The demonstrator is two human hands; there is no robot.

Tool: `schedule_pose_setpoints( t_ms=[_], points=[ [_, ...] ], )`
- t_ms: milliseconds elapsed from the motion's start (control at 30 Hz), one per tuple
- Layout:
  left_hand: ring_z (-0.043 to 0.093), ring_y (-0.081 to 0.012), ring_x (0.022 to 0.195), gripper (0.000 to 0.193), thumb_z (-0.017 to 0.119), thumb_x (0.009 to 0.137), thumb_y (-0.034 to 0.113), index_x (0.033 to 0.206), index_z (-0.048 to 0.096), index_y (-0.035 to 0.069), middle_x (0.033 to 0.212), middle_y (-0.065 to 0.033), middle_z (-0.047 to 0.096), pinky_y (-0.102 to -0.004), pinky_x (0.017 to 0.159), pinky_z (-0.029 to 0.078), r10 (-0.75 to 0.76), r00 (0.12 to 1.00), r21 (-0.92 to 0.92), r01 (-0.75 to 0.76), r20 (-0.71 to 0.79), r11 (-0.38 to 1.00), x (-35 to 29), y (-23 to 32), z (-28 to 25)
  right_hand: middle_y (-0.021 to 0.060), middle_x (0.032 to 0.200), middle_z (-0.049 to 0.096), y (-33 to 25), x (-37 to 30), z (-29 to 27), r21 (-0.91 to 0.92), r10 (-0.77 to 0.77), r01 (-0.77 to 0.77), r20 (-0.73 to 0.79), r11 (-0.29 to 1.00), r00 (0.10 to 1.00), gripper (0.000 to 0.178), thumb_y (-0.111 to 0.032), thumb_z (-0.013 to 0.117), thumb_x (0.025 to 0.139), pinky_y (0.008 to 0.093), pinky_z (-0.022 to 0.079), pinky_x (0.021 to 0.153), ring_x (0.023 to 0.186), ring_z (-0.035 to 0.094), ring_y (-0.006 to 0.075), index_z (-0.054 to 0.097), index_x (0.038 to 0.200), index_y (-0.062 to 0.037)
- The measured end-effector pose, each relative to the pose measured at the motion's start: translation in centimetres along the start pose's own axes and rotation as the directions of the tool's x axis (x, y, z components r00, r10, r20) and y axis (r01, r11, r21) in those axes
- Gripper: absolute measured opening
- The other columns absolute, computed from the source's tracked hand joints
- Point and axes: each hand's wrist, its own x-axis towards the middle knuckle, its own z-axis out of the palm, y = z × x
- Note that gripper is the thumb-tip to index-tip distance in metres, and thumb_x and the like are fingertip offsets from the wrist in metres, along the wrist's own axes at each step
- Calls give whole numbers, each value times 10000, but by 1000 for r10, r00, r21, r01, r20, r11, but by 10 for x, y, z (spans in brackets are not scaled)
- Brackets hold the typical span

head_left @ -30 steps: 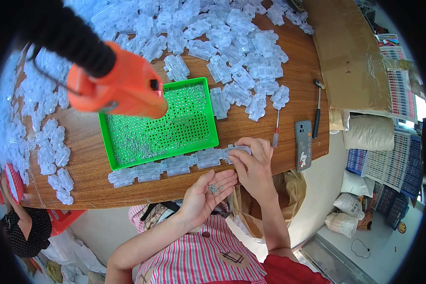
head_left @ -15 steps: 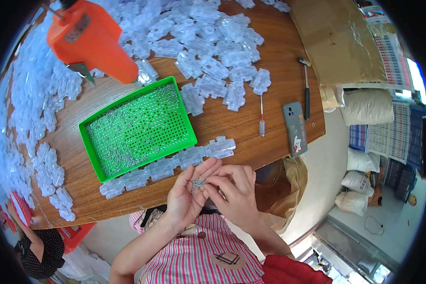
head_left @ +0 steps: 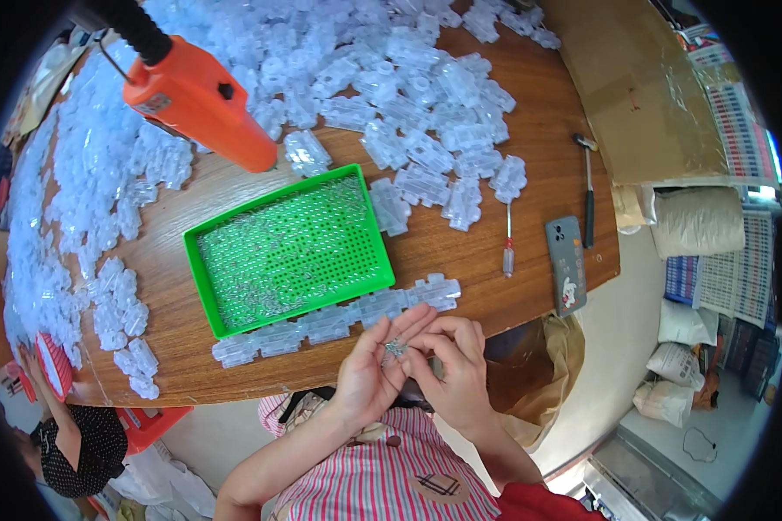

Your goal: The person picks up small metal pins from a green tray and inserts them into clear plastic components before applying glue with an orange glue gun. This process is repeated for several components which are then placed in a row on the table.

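My left hand [head_left: 365, 375] is turned palm up near the table's front edge, cupping a small heap of silver screws [head_left: 396, 349]. Over that palm, my right hand [head_left: 454, 369] pinches at the heap with thumb and forefinger; the piece between the tips is too small to make out. Just beyond both hands, a row of clear plastic housings [head_left: 326, 322] lies along the front of a green perforated tray [head_left: 389, 260]. Many screws [head_left: 261, 247] fill the tray, some seated in its holes. An orange electric screwdriver [head_left: 202, 102] hangs over the tray's far left.
Clear plastic parts [head_left: 408, 87] pile across the back and left of the wooden table [head_left: 487, 300]. To the right lie a small screwdriver [head_left: 508, 252], a phone [head_left: 566, 265] and a hammer [head_left: 588, 191]. A cardboard box [head_left: 639, 95] borders the right side. Another person [head_left: 82, 447] sits at lower left.
The whole view has shifted, so the table and tray appear farther right and lower. The hanging electric screwdriver has swung slightly. My hands keep the same pose over the screws.
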Motion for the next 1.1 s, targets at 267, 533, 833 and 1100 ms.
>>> schedule_pose_setpoints(
  t_ms=[267,533,833,1100],
  points=[
    [482,-239,1231,476,331,1003,300,1317,411,-50,1365,-177,451,-342,1021,429,-34,994,-71,27,-108,997,-2,3,-8,102,962,523,6,-2,8,225,43,-21,-92,974,995,79,-73,653,801,354,419,783,906,515,258,616,865,-44],
    [471,-256,1248,475,344,1005,285,1299,417,-82,1335,-195,478,-353,1064,380,-69,993,-48,65,-92,997,-12,6,-16,84,976,534,48,39,4,4,-4,5,-224,1000,975,90,-31,670,785,339,442,755,882,516,228,633,867,-36],
    [510,-241,1210,468,309,1009,273,1299,423,-75,1313,-198,501,-353,1061,391,-80,991,-27,78,-103,997,-9,6,-23,71,995,558,55,44,7,38,-10,15,-134,999,991,98,-28,697,769,316,461,730,889,533,219,665,860,-42],
    [461,-233,1261,492,343,1006,314,1308,425,-66,1346,-187,475,-350,1078,357,-69,995,-35,66,-70,997,-8,4,-26,78,989,563,49,51,2,51,55,-52,-61,997,997,94,-38,704,766,307,466,734,861,561,210,664,851,-29]
  ],
)
